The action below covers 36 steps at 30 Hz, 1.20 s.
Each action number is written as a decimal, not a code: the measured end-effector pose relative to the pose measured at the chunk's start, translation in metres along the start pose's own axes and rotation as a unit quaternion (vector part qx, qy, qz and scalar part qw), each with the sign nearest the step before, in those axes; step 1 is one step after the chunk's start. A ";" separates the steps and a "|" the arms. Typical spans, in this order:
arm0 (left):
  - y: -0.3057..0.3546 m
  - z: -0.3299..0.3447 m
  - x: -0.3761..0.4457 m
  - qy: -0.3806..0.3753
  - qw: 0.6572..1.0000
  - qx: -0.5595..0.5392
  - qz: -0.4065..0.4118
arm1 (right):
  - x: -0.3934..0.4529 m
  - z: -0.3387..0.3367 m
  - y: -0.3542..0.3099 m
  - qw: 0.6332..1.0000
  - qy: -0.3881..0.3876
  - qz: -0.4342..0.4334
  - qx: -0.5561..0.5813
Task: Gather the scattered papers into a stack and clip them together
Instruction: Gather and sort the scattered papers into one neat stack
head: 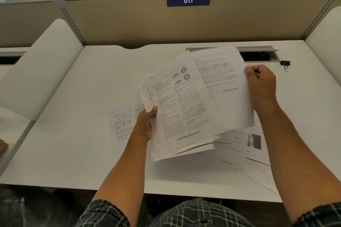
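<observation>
An uneven bundle of printed papers (186,108) is held above the white desk (73,143). My left hand (145,125) grips the bundle's left edge, thumb on top. My right hand (262,84) pinches the right edge of the top sheet (223,83), which sticks out up and to the right of the bundle. One loose sheet (121,125) lies flat on the desk left of my left hand. More loose sheets (249,149) lie under and right of the bundle, reaching the desk's front edge. A black binder clip (285,63) rests on the desk at the far right.
A beige partition (147,24) with a blue "011" sign (188,0) closes the back of the desk. White side dividers (42,68) stand left and right. An open cable tray (258,54) sits in the desk behind the papers, beside the clip.
</observation>
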<state>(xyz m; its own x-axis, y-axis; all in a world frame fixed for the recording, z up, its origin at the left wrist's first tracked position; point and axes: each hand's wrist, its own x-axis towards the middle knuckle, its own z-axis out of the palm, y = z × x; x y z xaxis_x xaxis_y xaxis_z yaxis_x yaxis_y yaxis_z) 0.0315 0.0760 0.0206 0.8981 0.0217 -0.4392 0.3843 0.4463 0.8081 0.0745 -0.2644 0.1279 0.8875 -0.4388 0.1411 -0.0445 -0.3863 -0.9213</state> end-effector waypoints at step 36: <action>0.030 0.068 -0.019 -0.103 0.974 0.175 0.103 | -0.045 0.039 0.008 0.934 -0.214 0.086 0.273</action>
<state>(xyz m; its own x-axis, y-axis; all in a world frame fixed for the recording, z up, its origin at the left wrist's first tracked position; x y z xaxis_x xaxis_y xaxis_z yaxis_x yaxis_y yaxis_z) 0.0406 0.0280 0.0803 0.9738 -0.1182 -0.1942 0.2079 0.1176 0.9710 0.0520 -0.2166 0.0998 0.9960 -0.0460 -0.0769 -0.0674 0.1820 -0.9810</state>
